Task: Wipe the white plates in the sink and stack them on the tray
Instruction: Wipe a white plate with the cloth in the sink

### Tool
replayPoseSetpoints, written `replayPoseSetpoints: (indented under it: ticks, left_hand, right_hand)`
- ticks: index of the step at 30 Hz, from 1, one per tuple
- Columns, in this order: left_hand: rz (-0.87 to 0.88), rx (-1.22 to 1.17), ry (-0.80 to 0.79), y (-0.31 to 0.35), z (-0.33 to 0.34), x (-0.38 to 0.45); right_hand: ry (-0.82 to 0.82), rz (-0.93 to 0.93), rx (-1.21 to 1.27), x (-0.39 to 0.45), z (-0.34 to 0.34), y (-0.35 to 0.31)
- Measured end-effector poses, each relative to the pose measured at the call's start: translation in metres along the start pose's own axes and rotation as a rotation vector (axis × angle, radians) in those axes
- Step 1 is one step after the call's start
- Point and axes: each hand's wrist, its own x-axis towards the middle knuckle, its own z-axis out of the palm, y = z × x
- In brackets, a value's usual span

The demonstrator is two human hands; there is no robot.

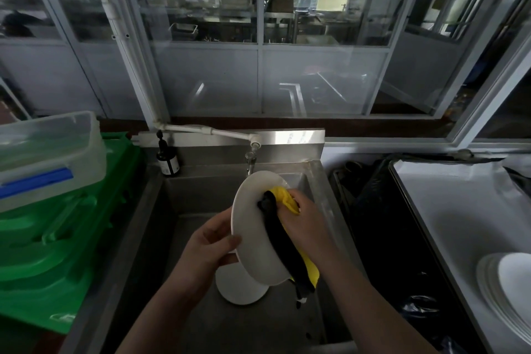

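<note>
Over the steel sink [161, 224] I hold a white plate [253, 233] tilted on edge. My left hand [209, 244] grips its left rim, thumb on the face. My right hand [304, 218] holds a yellow and black cloth [283, 238] against the plate's face; the cloth hangs down past the lower rim. Another white plate [241, 290] lies on the sink floor under it, partly hidden. A stack of white plates [508, 290] sits on the foil-lined tray [448, 210] at the right.
A tap [250, 162] hangs just behind the plate, with a dark bottle [168, 162] on the sink's back left corner. Green crates [57, 253] with a clear plastic tub [48, 152] stand left. A black bin [382, 224] lies between sink and tray.
</note>
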Motion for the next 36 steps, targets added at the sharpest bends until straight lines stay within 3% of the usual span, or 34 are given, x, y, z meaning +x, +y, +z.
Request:
replayPoseSetpoints:
  ticks: [17,28,36]
  left_hand:
    - [0.005,0.02,0.042,-0.012,-0.007,0.0]
    - [-0.019,0.046,0.001,-0.015,-0.003,-0.006]
    - [-0.016,0.044,-0.021,-0.01,0.003,-0.005]
  right_hand:
    - [0.001,0.1,-0.242,-0.015,-0.004,0.039]
    - [0.019,0.173,-0.127,-0.032,0.0,0.047]
    - [0.008,0.061,-0.02,-0.032,0.008,0.024]
